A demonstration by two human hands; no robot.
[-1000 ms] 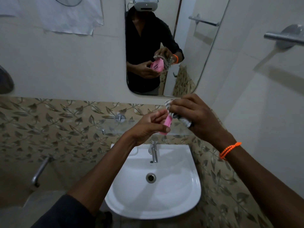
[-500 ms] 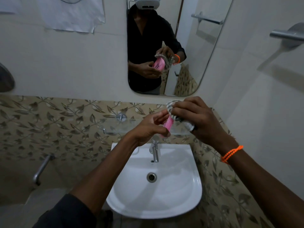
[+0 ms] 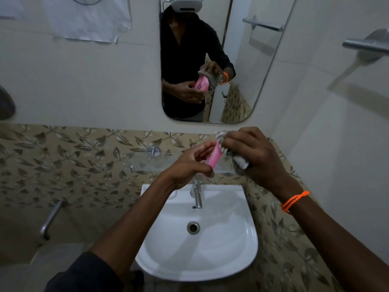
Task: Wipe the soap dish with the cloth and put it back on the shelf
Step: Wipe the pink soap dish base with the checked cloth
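Pink soap dish [image 3: 213, 162] held on edge in the air, in front of the glass shelf [image 3: 147, 163] and above the back edge of the sink [image 3: 248, 239]. Left hand [image 3: 187, 167] pinches its lower end, fingers closed on it. Right hand [image 3: 255, 157] clenched around bunched cloth [image 3: 240, 161], pressing it against the dish's upper end. Wiping looks mid-way. Left to do: finish wipe, set dish back on shelf. Mirror [image 3: 242, 81] shows the dish's holed face.

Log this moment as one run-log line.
phase: wiping | left hand: holds soap dish | right hand: cloth on dish | shelf: dish not back
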